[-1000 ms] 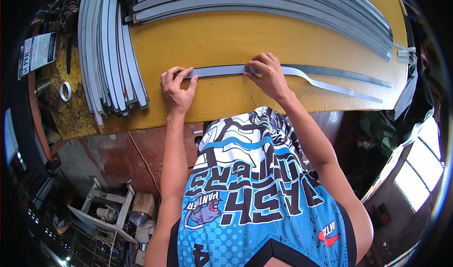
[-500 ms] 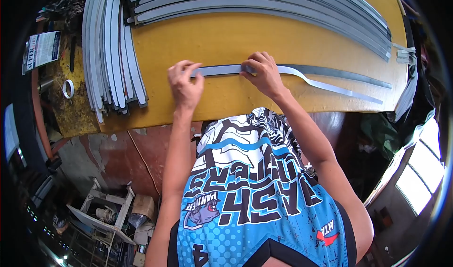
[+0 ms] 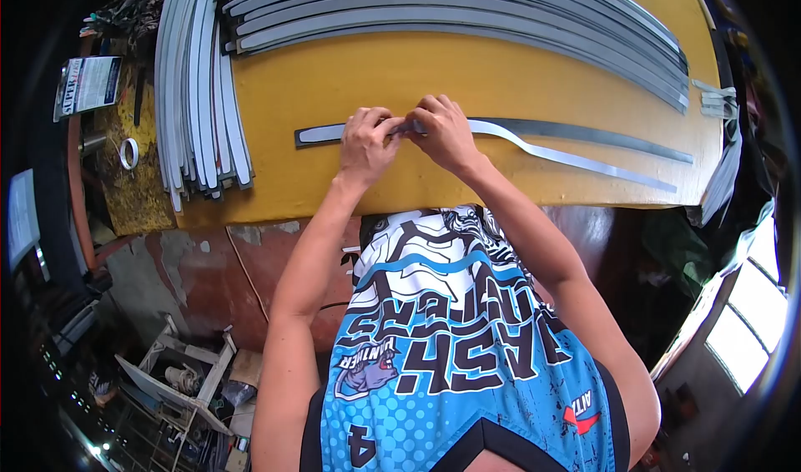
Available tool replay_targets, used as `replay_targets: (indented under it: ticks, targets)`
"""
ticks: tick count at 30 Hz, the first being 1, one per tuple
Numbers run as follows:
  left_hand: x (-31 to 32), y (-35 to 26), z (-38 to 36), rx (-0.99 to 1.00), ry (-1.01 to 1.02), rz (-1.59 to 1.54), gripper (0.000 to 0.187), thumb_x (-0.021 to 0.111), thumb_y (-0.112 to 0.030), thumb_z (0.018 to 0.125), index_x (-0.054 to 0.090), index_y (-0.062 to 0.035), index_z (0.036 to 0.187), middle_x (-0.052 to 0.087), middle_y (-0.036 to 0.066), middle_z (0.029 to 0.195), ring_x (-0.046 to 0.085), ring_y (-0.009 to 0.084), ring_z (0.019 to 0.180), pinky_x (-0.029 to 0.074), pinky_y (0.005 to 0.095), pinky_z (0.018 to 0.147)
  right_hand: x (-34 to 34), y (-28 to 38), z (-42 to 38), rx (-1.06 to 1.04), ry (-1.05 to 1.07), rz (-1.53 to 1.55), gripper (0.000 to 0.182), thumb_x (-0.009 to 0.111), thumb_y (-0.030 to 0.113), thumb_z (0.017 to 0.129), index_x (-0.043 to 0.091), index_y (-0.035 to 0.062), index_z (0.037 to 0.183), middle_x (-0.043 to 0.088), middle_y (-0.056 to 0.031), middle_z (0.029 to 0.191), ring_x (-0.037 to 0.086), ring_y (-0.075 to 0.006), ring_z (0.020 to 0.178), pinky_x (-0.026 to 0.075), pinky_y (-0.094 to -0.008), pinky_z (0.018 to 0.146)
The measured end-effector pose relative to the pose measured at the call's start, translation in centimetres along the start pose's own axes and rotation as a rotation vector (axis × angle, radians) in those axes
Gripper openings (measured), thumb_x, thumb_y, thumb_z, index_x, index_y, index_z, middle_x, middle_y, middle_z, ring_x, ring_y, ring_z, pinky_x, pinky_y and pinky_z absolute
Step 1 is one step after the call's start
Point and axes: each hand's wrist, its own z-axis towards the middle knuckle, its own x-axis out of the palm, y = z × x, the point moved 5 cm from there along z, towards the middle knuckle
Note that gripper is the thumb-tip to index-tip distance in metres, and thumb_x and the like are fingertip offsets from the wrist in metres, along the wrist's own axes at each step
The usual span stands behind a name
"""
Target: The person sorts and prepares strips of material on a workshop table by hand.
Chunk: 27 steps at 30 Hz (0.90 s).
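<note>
Sliding rightward along the work since the earlier frames, our left hand (image 3: 365, 144) is now sitting just beside our right hand (image 3: 444, 132), and the left end of the work is showing bare of fingers. We are working over a pale strip (image 3: 576, 159) that is lying along a dark strip (image 3: 601, 137), in the middle of the yellow bench (image 3: 334, 80), toward its near edge. Left of our hands, the pale strip is resting on top of the dark one; right of them, it is swinging away toward the near side, while the dark strip is running on behind it. Both our hands are bending their fingers down over the strips, thumbs near each other. Our fingertips are partly hiding one another, so we cannot tell how tightly either grip is closing or whether it is pinching the pale strip.

Along the far side, a long stack of strips (image 3: 459, 9) is stretching left to right. On the left, a bundle of strips (image 3: 196, 88) is lying from far to near, and beyond it a white ring (image 3: 128, 153) and a printed sheet (image 3: 88, 85) are showing.
</note>
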Motion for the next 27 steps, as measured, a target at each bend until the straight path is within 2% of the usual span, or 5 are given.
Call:
replay_targets:
  ticks: [8,11,13,18,27]
  targets:
    - [0.0,-0.4,0.0,0.042,-0.006,0.038,0.021,0.068,-0.012,0.073,0.07,-0.0084,0.093,0.06,0.004,0.092,0.055,0.0232,0.087,0.045,0.0359,0.078,-1.1,-0.3,-0.7,-0.064,0.001,-0.008,0.02,0.071,0.02,0.071,0.067,0.0096,0.087,0.058,-0.007,0.088,0.056,-0.0258,0.086,0.045,-0.0364,0.075]
    - [0.1,-0.5,-0.1,0.042,0.016,0.059,0.02,0.068,-0.012,0.074,0.07,-0.009,0.093,0.06,0.004,0.092,0.055,0.0227,0.087,0.044,0.0354,0.077,-3.3,-1.6,-1.7,0.011,-0.018,0.029,0.024,0.07,0.022,0.074,0.066,0.0101,0.095,0.058,-0.0086,0.088,0.058,-0.027,0.086,0.047,-0.0375,0.075]
    - [0.1,-0.6,0.0,0.033,0.01,0.064,0.019,0.068,-0.012,0.074,0.07,-0.0092,0.093,0.06,0.003,0.092,0.055,0.0224,0.087,0.044,0.0353,0.077,-4.8,-3.4,-2.3,0.167,0.081,0.087,0.026,0.069,0.023,0.077,0.065,0.0109,0.1,0.059,-0.0097,0.089,0.059,-0.0281,0.085,0.048,-0.0379,0.075]
    - [-0.4,-0.7,0.1,0.007,0.023,0.102,0.019,0.069,-0.011,0.073,0.07,-0.0092,0.091,0.061,0.003,0.092,0.055,0.0222,0.089,0.043,0.0356,0.078,-8.2,-6.2,-4.1,0.214,0.183,0.124,0.02,0.069,0.024,0.077,0.065,0.0126,0.093,0.058,-0.0083,0.09,0.059,-0.0283,0.086,0.047,-0.0377,0.075]
    - [-0.6,-0.7,-0.1,-0.038,0.102,0.162,0.023,0.067,-0.011,0.075,0.069,-0.0118,0.098,0.058,0.004,0.096,0.052,0.023,0.093,0.042,0.0359,0.081,-8.5,-7.4,-5.1,0.107,0.098,0.143,0.019,0.073,0.018,0.073,0.065,0.0104,0.088,0.058,-0.0088,0.09,0.058,-0.0284,0.087,0.047,-0.0394,0.076]
